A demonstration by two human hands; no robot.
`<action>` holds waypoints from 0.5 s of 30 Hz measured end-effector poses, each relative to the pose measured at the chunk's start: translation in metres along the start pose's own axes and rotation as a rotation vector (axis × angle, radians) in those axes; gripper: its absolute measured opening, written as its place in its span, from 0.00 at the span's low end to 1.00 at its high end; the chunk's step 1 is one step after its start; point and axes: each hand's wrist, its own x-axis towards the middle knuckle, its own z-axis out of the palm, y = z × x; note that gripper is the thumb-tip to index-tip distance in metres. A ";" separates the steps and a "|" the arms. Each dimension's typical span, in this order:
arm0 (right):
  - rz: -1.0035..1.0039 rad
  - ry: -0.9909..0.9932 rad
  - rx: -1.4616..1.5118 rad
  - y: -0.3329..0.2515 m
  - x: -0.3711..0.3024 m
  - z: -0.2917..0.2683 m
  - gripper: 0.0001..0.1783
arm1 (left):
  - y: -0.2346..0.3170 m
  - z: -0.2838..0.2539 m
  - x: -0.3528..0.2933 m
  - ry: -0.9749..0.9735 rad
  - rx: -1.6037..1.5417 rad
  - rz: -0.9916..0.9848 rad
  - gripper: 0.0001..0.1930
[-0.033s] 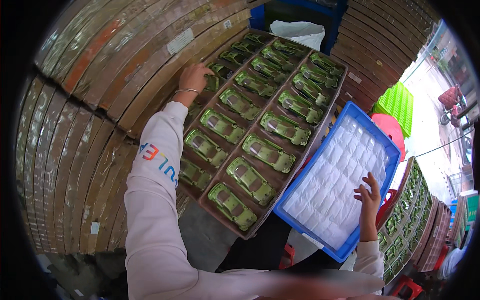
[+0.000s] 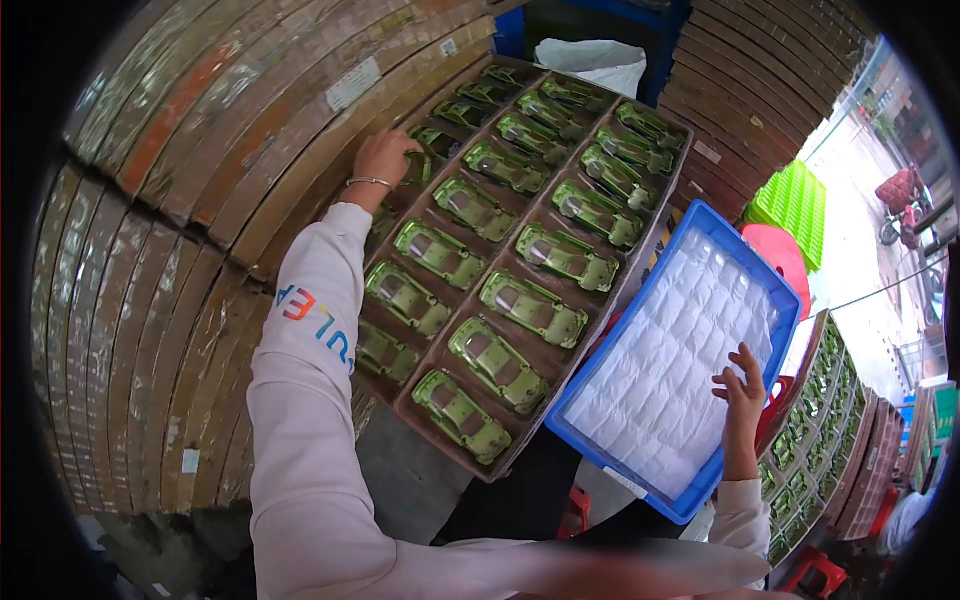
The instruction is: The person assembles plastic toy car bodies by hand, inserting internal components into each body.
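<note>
A brown compartmented tray (image 2: pixel 420 399) holds several rows of green toy car body shells (image 2: pixel 472 208). At its far left, my left hand (image 2: pixel 385 160) reaches in, fingers closed on the edge of a green toy car shell (image 2: pixel 420 168); the hand partly hides that piece. To the right lies a blue plastic crate (image 2: pixel 620 468), lined with white, dimpled wrapping sheet (image 2: pixel 665 370). Over the crate's right side hovers my right hand (image 2: pixel 742 405), fingers apart and bent, with nothing in it.
Stacked brown trays (image 2: pixel 130 350) rise like a wall along the left. Another stack (image 2: pixel 745 90) stands behind on the right. Bright green plastic trays (image 2: pixel 790 215) and a red stool (image 2: pixel 775 265) are beyond the crate. More car shells fill a tray (image 2: pixel 815 440) at far right.
</note>
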 end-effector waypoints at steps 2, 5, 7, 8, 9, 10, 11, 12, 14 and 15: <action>0.026 0.044 -0.010 0.007 0.013 -0.013 0.27 | -0.001 0.015 0.006 -0.124 0.059 0.042 0.15; 0.020 0.068 0.005 0.022 0.036 -0.028 0.26 | -0.020 0.045 0.002 -0.057 0.063 0.134 0.16; 0.028 0.104 -0.032 0.035 0.051 -0.052 0.25 | 0.004 0.067 0.011 -0.030 -0.203 0.119 0.20; 0.050 0.113 -0.055 0.038 0.061 -0.060 0.24 | 0.006 0.066 0.015 -0.110 -0.332 -0.017 0.22; 0.022 0.098 -0.043 0.043 0.074 -0.057 0.23 | -0.011 0.060 0.013 -0.111 -0.402 -0.087 0.23; 0.042 0.083 0.004 0.048 0.089 -0.055 0.22 | -0.035 0.052 0.012 -0.091 -0.373 0.015 0.23; 0.048 0.093 0.003 0.043 0.099 -0.050 0.20 | -0.041 0.043 0.010 -0.094 -0.335 0.084 0.24; 0.053 0.119 0.029 0.053 0.114 -0.061 0.18 | -0.035 0.037 0.016 -0.146 -0.343 0.082 0.22; 0.049 0.160 0.035 0.057 0.132 -0.062 0.16 | -0.046 0.035 0.025 -0.235 -0.078 0.097 0.19; 0.061 0.189 -0.003 0.063 0.139 -0.073 0.15 | -0.033 0.041 0.035 -0.230 -0.103 0.118 0.19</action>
